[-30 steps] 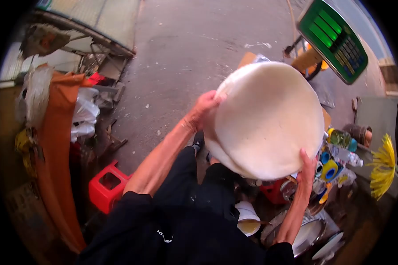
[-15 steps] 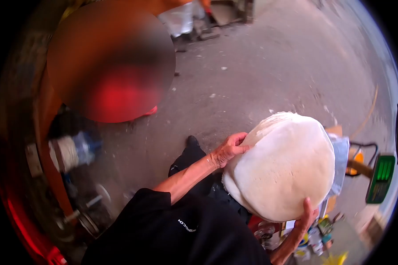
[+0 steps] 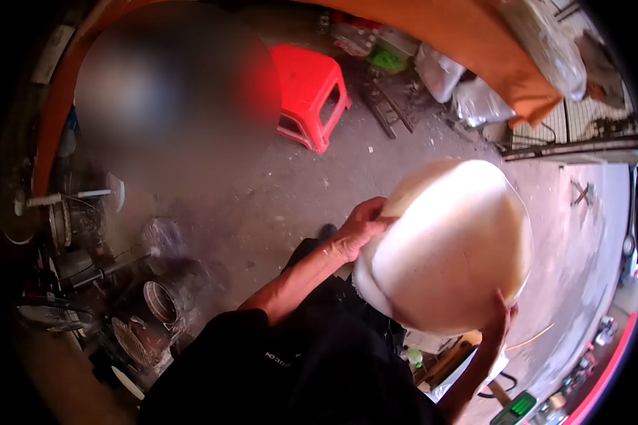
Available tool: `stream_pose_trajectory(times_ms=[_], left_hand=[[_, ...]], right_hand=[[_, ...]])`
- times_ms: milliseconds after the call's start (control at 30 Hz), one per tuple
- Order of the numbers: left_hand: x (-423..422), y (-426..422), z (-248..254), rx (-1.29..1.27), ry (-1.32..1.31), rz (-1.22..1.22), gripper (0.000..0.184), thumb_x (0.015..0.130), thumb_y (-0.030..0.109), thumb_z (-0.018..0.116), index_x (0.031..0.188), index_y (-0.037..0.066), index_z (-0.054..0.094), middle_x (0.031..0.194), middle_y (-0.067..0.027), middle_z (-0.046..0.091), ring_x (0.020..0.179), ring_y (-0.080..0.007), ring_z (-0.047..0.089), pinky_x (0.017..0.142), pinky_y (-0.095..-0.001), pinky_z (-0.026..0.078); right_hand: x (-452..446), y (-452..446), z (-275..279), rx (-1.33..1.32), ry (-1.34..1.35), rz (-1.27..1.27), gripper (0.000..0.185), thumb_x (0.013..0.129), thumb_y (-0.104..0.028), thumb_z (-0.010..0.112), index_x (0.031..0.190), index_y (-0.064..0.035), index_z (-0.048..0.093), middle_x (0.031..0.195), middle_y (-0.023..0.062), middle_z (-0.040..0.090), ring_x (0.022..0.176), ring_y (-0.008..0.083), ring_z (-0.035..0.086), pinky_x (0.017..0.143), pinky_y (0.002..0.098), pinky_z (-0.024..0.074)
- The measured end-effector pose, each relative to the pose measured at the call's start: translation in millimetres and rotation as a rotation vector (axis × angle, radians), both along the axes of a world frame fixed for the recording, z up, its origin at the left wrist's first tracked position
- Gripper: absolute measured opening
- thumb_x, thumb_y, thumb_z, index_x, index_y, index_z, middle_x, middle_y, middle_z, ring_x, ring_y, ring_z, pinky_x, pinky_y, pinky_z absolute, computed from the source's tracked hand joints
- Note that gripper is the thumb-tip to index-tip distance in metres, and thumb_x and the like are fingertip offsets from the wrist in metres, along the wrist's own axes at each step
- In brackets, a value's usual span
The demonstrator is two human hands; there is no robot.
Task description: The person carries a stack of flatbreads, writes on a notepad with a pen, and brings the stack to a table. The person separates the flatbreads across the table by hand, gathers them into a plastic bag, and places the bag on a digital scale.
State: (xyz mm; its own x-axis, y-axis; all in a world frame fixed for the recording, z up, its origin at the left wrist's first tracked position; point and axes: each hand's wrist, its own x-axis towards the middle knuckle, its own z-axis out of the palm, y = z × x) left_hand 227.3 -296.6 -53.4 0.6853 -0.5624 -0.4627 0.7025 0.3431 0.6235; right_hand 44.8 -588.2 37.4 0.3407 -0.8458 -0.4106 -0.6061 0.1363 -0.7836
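Observation:
A thick stack of round, floppy cream-white sheets (image 3: 450,248) is held in front of my body, tilted, with bright light across its top. My left hand (image 3: 361,230) grips its left edge, thumb on top and fingers partly hidden underneath. At the lower right edge my right hand (image 3: 500,315) clasps the stack, a fingertip showing on the upper face. The sheets are layered at the left side, where one bulges outward. Their exact kind cannot be made out.
A red plastic stool (image 3: 308,92) stands ahead on the concrete floor. Metal buckets (image 3: 164,301) and fans (image 3: 53,315) lie to the left. Plastic bags (image 3: 439,74) sit beneath an orange cloth (image 3: 468,35). A green-lit display (image 3: 521,407) is at lower right.
My view has turned to the right, bringing the red stool, bags and orange cloth into sight. Both hands keep their hold on the stack, which now catches more light.

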Motion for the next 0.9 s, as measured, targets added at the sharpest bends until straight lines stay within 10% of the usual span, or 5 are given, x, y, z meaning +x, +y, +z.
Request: stream_pose_trajectory(times_ms=[667, 833, 900], left_hand=[[146.8, 344.6, -9.6, 0.199, 0.011, 1.021, 0.038, 0.085, 0.015, 0.052, 0.12, 0.0, 0.054, 0.116, -0.0125, 0.061, 0.104, -0.0252, 0.06, 0.089, -0.0374, 0.049], [174.0, 456.4, -1.0, 0.288, 0.06, 1.085, 0.039, 0.087, 0.018, 0.052, 0.122, 0.002, 0.053, 0.118, -0.0111, 0.059, 0.107, -0.0252, 0.058, 0.09, -0.0377, 0.048], [184.2, 495.0, 7.1, 0.319, 0.073, 1.094, 0.039, 0.088, 0.019, 0.051, 0.123, 0.002, 0.052, 0.119, -0.0105, 0.058, 0.108, -0.0252, 0.057, 0.09, -0.0379, 0.048]], right_hand=[[474.6, 314.9, 22.7, 0.174, -0.317, 1.322, 0.029, 0.081, -0.014, 0.065, 0.102, 0.0053, 0.065, 0.088, 0.0076, 0.068, 0.078, 0.0133, 0.063, 0.071, 0.0258, 0.0488], [537.1, 422.0, -46.6, 0.505, -0.17, 1.191, 0.026, 0.079, -0.014, 0.066, 0.098, 0.0046, 0.067, 0.085, 0.0082, 0.069, 0.077, 0.013, 0.064, 0.07, 0.0264, 0.0492], [549.8, 459.2, -52.4, 0.523, 0.03, 1.389, 0.049, 0.084, -0.03, 0.057, 0.119, 0.0033, 0.057, 0.117, 0.015, 0.046, 0.109, 0.0227, 0.051, 0.093, 0.0299, 0.0396]])
